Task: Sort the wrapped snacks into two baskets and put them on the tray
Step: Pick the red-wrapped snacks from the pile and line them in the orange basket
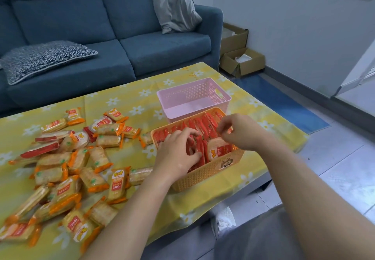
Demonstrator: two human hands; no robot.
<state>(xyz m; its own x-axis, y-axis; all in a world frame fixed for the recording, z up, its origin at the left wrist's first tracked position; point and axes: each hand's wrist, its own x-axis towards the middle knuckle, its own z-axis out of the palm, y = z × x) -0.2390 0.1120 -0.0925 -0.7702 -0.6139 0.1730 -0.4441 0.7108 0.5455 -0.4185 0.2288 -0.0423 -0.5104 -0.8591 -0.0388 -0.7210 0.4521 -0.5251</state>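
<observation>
Low table under a yellow daisy-print tablecloth [132, 101]. Orange basket [203, 176] sits at the near right edge of the table; pink basket [192, 97] stands just behind it, their rims touching or nearly so, its pale floor showing. Orange basket holds red-wrapped packets [203, 125] standing on edge in rows, packed close. One round cracker packet [220, 148] with a red label leans face-up at the basket's near right corner. Left hand [178, 152] is down inside the basket at its left end, fingers curled, thumb and fingers pinching a few of the upright red packets between them. Right hand [239, 131] hovers over the basket's far right part, fingers curled with tips drawn together above the red packets; cannot tell whether they grip one. Loose pile of orange-wrapped crackers [71, 168] is spread across the left half of the table, overlapping, with a few red-edged ones mixed in near the far side; the nearest strays lie just beside the orange basket's left wall. Behind the table: blue sofa [101, 26], a grey cushion [176, 5] upright in its corner, a speckled cushion [44, 56] lying flat on the seat. Open cardboard boxes [241, 60] on the floor beside the sofa arm. Blue mat [284, 101] on grey tile to the right.
</observation>
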